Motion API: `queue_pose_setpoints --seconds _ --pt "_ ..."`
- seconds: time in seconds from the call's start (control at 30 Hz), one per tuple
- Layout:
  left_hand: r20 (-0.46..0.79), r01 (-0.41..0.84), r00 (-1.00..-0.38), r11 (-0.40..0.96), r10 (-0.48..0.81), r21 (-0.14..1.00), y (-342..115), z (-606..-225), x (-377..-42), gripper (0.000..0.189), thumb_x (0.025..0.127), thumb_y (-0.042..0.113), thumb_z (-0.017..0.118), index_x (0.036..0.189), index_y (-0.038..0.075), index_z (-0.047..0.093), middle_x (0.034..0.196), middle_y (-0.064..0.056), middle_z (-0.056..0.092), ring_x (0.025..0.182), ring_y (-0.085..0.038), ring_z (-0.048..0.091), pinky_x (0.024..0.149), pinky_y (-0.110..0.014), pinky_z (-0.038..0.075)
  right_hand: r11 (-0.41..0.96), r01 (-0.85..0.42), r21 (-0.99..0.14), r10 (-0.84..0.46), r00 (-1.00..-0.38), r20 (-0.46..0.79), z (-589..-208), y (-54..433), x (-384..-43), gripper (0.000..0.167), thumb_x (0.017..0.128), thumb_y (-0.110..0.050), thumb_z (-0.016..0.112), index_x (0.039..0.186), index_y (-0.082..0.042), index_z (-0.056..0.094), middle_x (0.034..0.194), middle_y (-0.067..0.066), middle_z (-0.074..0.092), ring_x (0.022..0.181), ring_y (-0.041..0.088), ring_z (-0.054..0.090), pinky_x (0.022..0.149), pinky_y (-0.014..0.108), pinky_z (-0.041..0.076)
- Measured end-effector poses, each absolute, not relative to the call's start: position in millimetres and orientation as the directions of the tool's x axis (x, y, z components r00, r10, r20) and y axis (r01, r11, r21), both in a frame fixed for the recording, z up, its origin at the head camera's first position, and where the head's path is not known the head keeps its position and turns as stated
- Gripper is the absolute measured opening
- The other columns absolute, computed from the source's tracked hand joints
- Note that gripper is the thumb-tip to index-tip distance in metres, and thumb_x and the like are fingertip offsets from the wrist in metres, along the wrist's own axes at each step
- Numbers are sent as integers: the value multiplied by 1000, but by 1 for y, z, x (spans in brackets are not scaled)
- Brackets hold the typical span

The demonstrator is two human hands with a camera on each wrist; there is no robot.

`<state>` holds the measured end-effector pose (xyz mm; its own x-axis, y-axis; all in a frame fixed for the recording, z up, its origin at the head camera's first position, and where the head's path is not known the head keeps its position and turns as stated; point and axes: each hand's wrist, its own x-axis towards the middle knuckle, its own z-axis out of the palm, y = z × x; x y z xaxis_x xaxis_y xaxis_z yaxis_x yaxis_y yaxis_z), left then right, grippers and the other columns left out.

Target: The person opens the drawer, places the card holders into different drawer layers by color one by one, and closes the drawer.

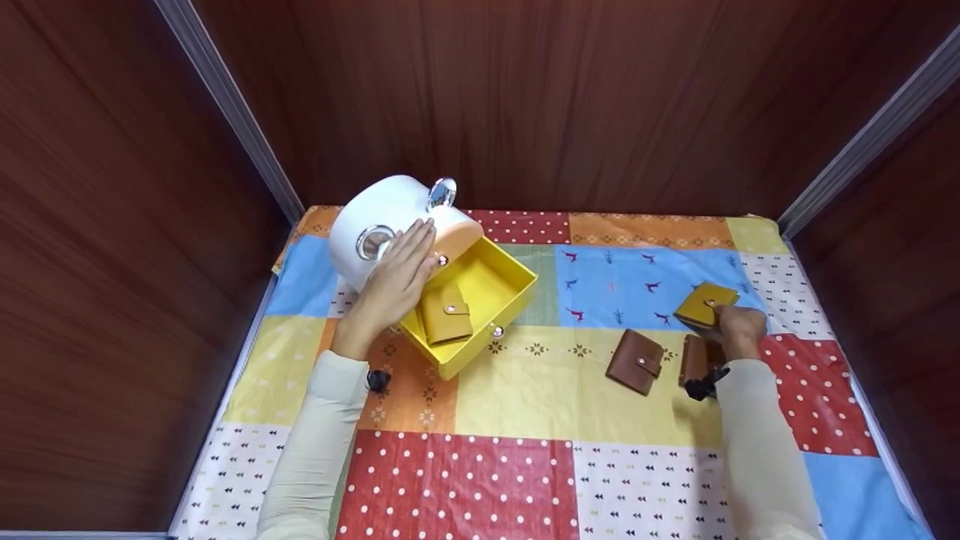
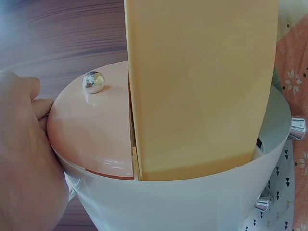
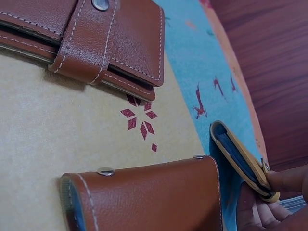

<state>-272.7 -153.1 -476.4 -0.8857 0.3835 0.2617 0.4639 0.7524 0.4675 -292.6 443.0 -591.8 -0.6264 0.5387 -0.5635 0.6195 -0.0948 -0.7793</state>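
My left hand (image 1: 394, 279) lies with straight fingers on the white rounded drawer box (image 1: 386, 201). In the left wrist view that hand (image 2: 29, 154) is beside the box's peach front (image 2: 94, 130), which has a shiny knob. A yellow drawer (image 1: 495, 285) stands pulled out, with a mustard snap wallet (image 1: 444, 319) inside. At the right, my right hand (image 1: 742, 330) pinches another mustard wallet (image 1: 706, 303) by its edge. In the right wrist view this wallet (image 3: 240, 159) is tilted between thumb and fingers. Two brown snap wallets are nearest to it, one flat (image 1: 632, 361) and one partly hidden (image 1: 694, 360) by my wrist.
A patchwork-print cloth (image 1: 525, 390) covers the table. Dark wood panels (image 1: 525, 105) rise at the back and both sides, with metal strips (image 1: 232, 105) at the corners. A round chrome piece (image 1: 442, 193) sticks up from the box.
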Motion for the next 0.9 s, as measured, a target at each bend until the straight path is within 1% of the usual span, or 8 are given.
queue_pose_setpoints --seconds 0.13,0.23,0.3,0.4,0.47,0.63,0.73,0.9 --pt "266 465 -885 753 382 466 -153 -476 -273 57 118 35 34 170 13 26 179 1 20 168 -22 13 139 -41 5 -108 612 -784 528 -633 -566 -591 441 -292 65 107 -18 57 166 -3 33 164 18 48 138 27 62 114 39 54" --pt "267 465 -885 753 381 466 -152 -477 -273 57 118 34 34 169 13 26 179 1 20 168 -23 14 139 -42 6 -92 617 -782 521 -639 -566 -591 440 -291 64 109 -21 55 166 -4 32 167 18 45 145 29 56 117 39 52" --pt "264 463 -886 753 380 468 -153 -477 -273 57 118 35 34 170 13 25 179 1 20 168 -22 13 139 -41 5 -85 617 -783 521 -642 -562 -591 440 -290 63 109 -21 54 166 -4 33 166 18 46 141 28 59 115 38 53" --pt "264 463 -886 752 381 468 -153 -477 -273 57 118 35 33 170 13 25 179 1 19 168 -22 13 139 -41 5 -91 596 -798 526 -652 -546 -593 440 -289 62 108 -19 56 164 -2 36 161 19 50 126 25 67 112 37 56" --pt "263 465 -885 753 384 465 -153 -478 -273 57 118 35 33 170 13 25 179 2 19 168 -20 12 139 -40 4 -83 583 -808 548 -651 -525 -594 440 -289 60 105 -18 59 160 0 42 145 19 59 108 20 70 109 34 58" --pt "259 467 -884 755 389 460 -153 -477 -273 57 118 35 32 170 12 25 180 2 19 168 -19 11 139 -39 4 -28 585 -811 586 -648 -487 -594 440 -289 55 103 -20 64 151 1 48 119 7 60 95 11 66 108 30 59" --pt "257 464 -886 755 387 463 -153 -477 -272 57 118 36 31 170 13 24 180 2 18 168 -20 11 139 -40 4 -24 594 -804 581 -646 -495 -592 440 -289 54 104 -22 62 152 -1 47 125 8 60 105 13 64 111 30 56" --pt "256 461 -887 755 384 467 -153 -477 -272 57 118 35 32 170 13 24 180 2 18 168 -21 12 139 -40 4 -59 592 -804 568 -643 -515 -591 437 -291 60 106 -22 58 160 -4 39 150 12 54 127 17 60 119 30 50"
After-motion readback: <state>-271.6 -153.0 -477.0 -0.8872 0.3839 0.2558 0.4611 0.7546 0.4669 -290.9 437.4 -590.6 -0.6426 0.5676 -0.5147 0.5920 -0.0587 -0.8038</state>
